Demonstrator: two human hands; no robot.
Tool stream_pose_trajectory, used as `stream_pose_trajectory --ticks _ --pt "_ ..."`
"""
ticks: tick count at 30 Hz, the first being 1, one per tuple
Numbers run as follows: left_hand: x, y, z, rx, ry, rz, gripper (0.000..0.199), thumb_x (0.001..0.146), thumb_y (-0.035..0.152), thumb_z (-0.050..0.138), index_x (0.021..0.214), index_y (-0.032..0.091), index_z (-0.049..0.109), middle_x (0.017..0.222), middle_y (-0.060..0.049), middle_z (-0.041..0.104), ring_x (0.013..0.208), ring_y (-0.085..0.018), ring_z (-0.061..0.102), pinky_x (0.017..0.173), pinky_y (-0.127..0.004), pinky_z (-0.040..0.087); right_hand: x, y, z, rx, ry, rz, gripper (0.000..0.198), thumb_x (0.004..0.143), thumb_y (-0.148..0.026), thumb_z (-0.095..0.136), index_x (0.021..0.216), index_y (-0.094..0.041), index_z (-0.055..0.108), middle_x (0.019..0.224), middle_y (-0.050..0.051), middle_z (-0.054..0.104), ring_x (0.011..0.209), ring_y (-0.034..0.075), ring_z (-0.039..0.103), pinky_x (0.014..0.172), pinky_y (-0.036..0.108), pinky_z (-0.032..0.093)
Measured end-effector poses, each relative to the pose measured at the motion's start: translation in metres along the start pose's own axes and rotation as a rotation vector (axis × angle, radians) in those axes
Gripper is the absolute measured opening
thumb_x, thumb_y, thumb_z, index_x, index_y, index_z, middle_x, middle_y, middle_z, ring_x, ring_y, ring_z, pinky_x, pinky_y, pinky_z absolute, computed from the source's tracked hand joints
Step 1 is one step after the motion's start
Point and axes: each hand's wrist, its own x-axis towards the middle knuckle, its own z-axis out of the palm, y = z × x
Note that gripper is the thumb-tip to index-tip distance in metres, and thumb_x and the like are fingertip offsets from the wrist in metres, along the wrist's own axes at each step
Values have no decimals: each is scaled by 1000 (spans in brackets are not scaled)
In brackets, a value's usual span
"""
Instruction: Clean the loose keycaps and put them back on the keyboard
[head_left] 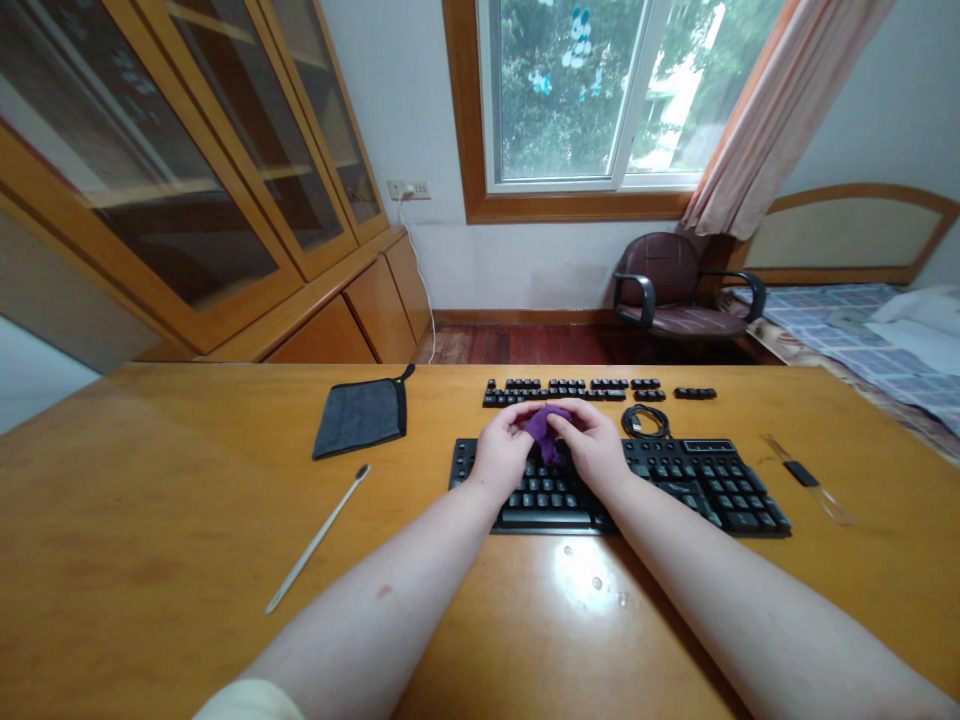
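Observation:
A crumpled purple cloth (550,430) is pinched between my two hands, above the upper part of a black keyboard (551,517). My left hand (504,445) grips the cloth from the left, fingers closed. From the right, my right hand (594,447) presses thumb and fingers on the same cloth. Whatever the cloth may wrap is hidden. Some keys on the keyboard's upper rows look removed. Loose black keycaps (566,391) stand in rows just beyond my hands. A coiled black USB cable (646,424) lies behind the keyboard.
On the wooden table (187,540), a dark grey cloth (361,416) and a white toothbrush (319,540) lie at the left. A wire keycap puller (802,474) with a black handle lies right of the keyboard. Beyond the table stand a brown office chair (667,275) and a glass-door cabinet (300,240).

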Motion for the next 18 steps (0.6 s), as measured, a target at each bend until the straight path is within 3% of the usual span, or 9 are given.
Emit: stream_pose_trajectory --ticks 6,11,18 --pt "-3 0 -4 171 9 64 22 71 17 63 92 17 68 98 -8 68 94 -21 62 89 -36 46 1 8 0 -38 -47 61 33 68 -32 67 99 -21 61 94 5 67 85 20 63 78 36 51" --pt "-4 0 -5 268 0 118 23 71 14 61 91 20 70 96 -6 68 94 -21 61 88 -36 46 0 11 0 -79 -51 52 33 69 -31 67 99 -21 60 91 4 66 84 20 63 79 36 50" --pt "0 -1 -4 206 33 68 27 67 10 62 91 20 70 96 -6 68 92 -19 62 88 -35 46 1 12 0 -21 -31 32 25 75 -30 60 99 -22 61 95 4 67 87 19 62 83 36 47"
